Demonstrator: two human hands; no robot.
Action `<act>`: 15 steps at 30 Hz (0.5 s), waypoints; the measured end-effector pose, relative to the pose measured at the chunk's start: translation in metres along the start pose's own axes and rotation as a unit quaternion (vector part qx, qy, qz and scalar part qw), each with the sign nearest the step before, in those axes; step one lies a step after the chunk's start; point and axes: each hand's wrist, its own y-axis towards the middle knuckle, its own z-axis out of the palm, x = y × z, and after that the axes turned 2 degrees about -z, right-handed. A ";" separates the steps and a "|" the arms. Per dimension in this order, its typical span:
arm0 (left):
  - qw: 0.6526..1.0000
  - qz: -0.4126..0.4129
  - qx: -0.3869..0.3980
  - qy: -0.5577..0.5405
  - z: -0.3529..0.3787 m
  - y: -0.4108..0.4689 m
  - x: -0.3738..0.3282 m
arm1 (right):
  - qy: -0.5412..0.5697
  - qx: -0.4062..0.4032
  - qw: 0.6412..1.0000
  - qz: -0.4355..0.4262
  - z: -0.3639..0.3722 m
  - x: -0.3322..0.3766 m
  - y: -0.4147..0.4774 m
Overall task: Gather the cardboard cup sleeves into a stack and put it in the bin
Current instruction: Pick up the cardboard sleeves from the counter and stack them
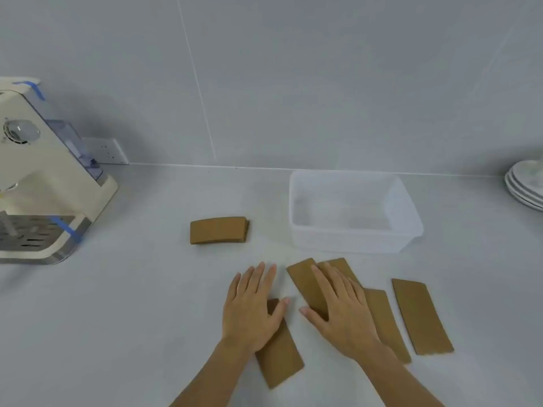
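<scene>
Several flat brown cardboard cup sleeves lie on the grey counter. My left hand (254,306) rests flat, fingers apart, on one sleeve (280,356). My right hand (340,309) lies flat on another sleeve (305,282), partly covering a third (340,265) behind it. Two more sleeves (385,321) (421,317) lie to the right, untouched. A small neat stack of sleeves (219,230) sits apart at the left of the clear plastic bin (411,212), which holds nothing.
A cream coffee machine (44,183) with blue tape stands at the far left by a wall socket (107,151). Stacked white plates (526,183) sit at the right edge. The tiled wall runs along the back of the counter.
</scene>
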 end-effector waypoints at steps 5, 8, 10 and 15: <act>1.000 0.015 -0.001 0.005 0.006 -0.005 0.003 | -0.021 0.001 1.000 0.014 0.008 -0.005 -0.003; 0.999 0.007 0.021 0.035 0.007 -0.004 0.005 | -0.032 0.024 0.999 0.020 0.005 -0.003 -0.004; 0.998 -0.003 0.037 0.045 0.007 -0.004 0.006 | -0.032 0.041 0.998 0.026 0.003 -0.003 -0.004; 0.998 0.004 0.034 0.055 0.010 -0.004 0.008 | -0.024 0.024 0.999 0.029 -0.003 -0.002 -0.002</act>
